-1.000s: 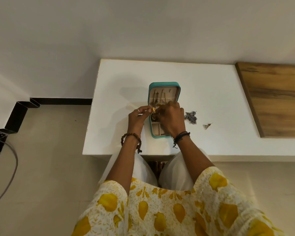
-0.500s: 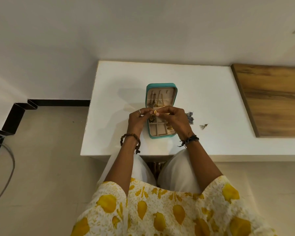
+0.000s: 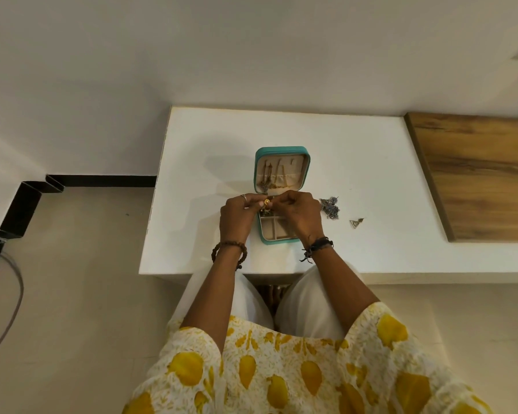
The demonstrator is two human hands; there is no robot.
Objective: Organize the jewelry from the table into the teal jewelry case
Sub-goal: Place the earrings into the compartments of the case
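Observation:
The teal jewelry case (image 3: 281,150) lies open on the white table (image 3: 371,174), its lid panel holding several hanging chains. My left hand (image 3: 237,218) and my right hand (image 3: 299,215) meet above the case's hinge, both pinching a small gold earring (image 3: 266,202) between fingertips. The lower tray with beige compartments (image 3: 274,230) shows between my wrists. A bluish-grey cluster of jewelry (image 3: 330,207) and a small triangular earring (image 3: 356,223) lie on the table right of the case.
A wooden panel (image 3: 479,174) covers the table's right part. The table's front edge runs just below my wrists, and its left edge drops to the floor. A dark cable (image 3: 11,297) curves at the far left.
My right hand has drawn back off the case's lower tray, leaving its compartments visible. Both hands stay joined on the gold earring above the hinge.

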